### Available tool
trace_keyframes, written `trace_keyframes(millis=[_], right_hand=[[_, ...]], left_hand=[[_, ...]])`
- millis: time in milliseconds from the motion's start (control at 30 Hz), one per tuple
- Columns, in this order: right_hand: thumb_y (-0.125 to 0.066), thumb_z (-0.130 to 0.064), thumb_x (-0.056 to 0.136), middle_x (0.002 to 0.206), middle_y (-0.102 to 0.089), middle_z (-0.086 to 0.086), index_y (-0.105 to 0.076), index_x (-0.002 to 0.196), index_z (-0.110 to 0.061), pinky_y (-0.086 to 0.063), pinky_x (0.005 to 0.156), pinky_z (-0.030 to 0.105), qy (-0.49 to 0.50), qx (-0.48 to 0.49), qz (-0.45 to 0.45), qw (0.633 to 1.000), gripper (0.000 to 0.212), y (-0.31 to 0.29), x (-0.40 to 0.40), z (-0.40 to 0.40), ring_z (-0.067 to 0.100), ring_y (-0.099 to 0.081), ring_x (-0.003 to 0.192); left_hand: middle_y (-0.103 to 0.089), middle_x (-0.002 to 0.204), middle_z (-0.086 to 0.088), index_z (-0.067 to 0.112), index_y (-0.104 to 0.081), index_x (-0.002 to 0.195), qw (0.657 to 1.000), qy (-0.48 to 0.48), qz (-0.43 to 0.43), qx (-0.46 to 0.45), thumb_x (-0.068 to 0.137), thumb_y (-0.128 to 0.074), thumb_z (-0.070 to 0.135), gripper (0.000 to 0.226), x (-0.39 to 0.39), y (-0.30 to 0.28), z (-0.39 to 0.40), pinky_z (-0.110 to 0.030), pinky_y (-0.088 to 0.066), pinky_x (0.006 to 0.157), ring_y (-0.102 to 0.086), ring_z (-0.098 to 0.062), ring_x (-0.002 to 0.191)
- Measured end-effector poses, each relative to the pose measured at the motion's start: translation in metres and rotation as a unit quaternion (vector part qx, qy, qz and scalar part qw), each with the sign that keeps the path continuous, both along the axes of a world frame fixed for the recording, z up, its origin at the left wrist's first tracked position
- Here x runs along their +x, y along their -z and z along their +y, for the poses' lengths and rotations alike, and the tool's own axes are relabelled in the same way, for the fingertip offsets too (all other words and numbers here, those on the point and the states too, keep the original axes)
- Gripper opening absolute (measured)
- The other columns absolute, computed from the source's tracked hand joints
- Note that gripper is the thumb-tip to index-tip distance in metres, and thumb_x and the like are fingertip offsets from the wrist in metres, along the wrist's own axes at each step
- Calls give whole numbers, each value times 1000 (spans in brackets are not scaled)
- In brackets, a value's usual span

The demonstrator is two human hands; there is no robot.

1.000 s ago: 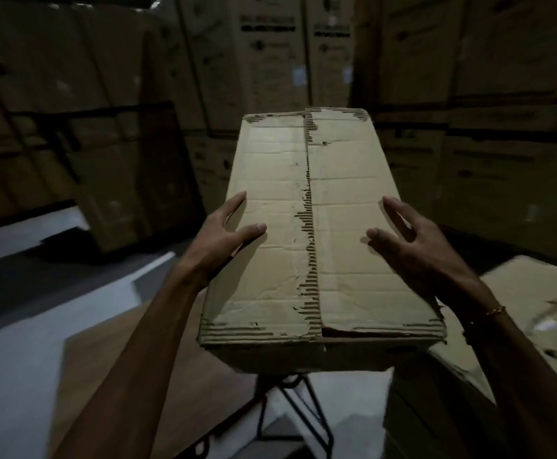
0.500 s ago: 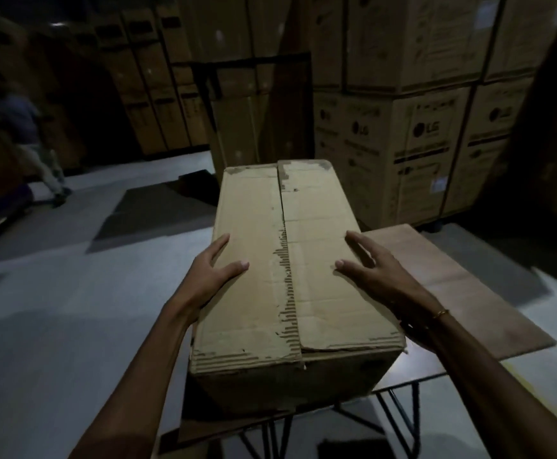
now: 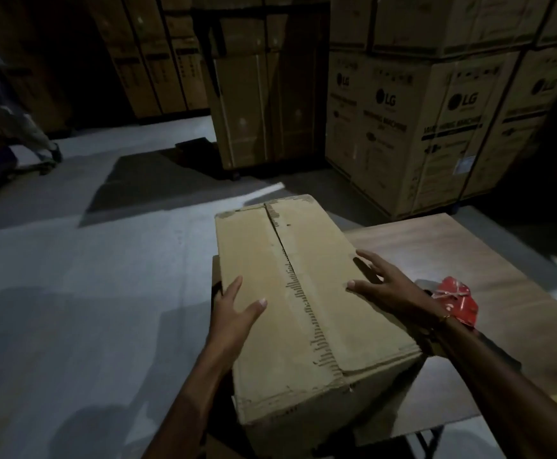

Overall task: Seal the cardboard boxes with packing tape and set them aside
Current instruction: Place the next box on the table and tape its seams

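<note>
A long brown cardboard box (image 3: 303, 293) lies on the left end of a wooden table (image 3: 462, 256), its two top flaps closed with a bare, torn seam down the middle. My left hand (image 3: 234, 309) grips the box's left edge, thumb on top and fingers down the side. On the right top flap my right hand (image 3: 386, 286) rests with straight, spread fingers. A red tape dispenser (image 3: 457, 301) lies on the table just right of my right wrist.
Large printed cartons (image 3: 436, 127) are stacked behind the table, and a tall carton (image 3: 254, 107) stands at centre back. A person's legs (image 3: 28, 134) are at the far left beside a low cart. Grey floor (image 3: 88, 276) spreads out to the left.
The view swung left and down while the box came lower onto the table's left end. The red tape dispenser has come into sight. Both hands stay on the box.
</note>
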State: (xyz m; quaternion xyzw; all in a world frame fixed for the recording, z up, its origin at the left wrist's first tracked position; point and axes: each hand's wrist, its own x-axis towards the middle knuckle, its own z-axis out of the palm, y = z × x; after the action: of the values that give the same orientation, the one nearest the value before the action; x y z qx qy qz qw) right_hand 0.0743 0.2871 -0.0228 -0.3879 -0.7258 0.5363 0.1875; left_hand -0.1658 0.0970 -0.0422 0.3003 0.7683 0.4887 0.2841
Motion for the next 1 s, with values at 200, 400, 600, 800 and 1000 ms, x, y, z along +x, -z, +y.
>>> trace_keyframes(millis=[200,400,600,800,1000], right_hand=[[-65,-42,95,151,-50,9,-30,155,-33,-46,102,46,17,110,-160,981,70,0,0,9,30,-50,134],[-41,-72,95,140,-52,11,-16,156,-34,-52,87,46,89,202,-328,918,75,14,-9,-26,31,-59,115],[-38,-75,94,133,-52,14,-18,154,-32,-46,71,33,109,277,-327,897,77,24,-4,-41,29,-62,101],[-39,-72,95,135,-51,13,-21,155,-33,-45,69,30,65,282,-334,897,73,24,-7,-24,19,-55,89],[-42,-63,100,130,-52,13,-31,151,-30,-42,68,28,16,284,-325,902,62,21,-23,16,21,-57,92]], left_hand=[[6,169,5,28,-35,156,996,-20,85,6,96,-69,31,69,14,15,14,-30,-25,115,-8,-20,155],[-12,169,7,34,-31,156,874,313,365,-70,106,-41,47,53,17,1,31,-44,-4,127,-2,-17,156],[22,167,0,26,2,163,725,514,441,-123,86,-30,88,104,45,-1,22,-45,14,124,25,-14,152],[31,163,-6,20,13,161,719,514,444,-145,81,-25,94,115,47,6,24,-46,16,123,33,-13,149],[23,166,-7,16,11,161,761,445,442,-168,84,-12,91,110,46,12,57,-46,7,126,21,-18,154]])
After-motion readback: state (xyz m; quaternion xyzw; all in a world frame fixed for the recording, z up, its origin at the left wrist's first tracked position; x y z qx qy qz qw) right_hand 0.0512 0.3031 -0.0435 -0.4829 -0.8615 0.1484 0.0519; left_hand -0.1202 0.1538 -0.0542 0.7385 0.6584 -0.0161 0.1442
